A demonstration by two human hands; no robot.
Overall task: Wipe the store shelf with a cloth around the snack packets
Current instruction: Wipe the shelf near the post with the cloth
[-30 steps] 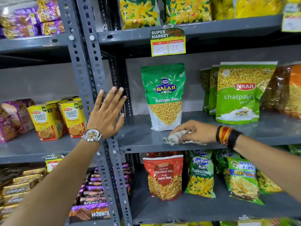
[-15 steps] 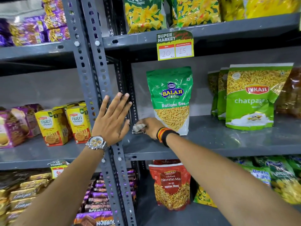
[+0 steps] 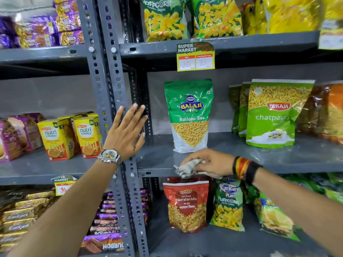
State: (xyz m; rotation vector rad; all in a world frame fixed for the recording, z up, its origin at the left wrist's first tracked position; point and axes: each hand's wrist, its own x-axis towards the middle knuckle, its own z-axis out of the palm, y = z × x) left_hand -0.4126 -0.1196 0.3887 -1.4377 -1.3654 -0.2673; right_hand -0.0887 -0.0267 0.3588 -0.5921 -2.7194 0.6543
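The grey metal shelf (image 3: 250, 156) runs across the middle right. A green Balaji Ratlami Sev packet (image 3: 189, 115) stands upright on it. Right of that packet stand green Bikaji packets (image 3: 272, 115). My right hand (image 3: 209, 162) presses a crumpled whitish cloth (image 3: 187, 167) onto the shelf's front edge, just below the Balaji packet. My left hand (image 3: 128, 132) rests flat, fingers spread, against the perforated upright post (image 3: 111, 80), holding nothing.
Yellow biscuit boxes (image 3: 72, 138) sit on the left shelf. A price tag (image 3: 195, 56) hangs from the shelf above. Below stand a red Navratan Mix packet (image 3: 187, 204) and a Kurkure Puffcorn packet (image 3: 228, 206). Yellow snack bags (image 3: 217, 15) fill the top shelf.
My right hand with the cloth went left to the post, then slid back right along the shelf's front edge to below the Balaji packet. My left hand stayed on the post.
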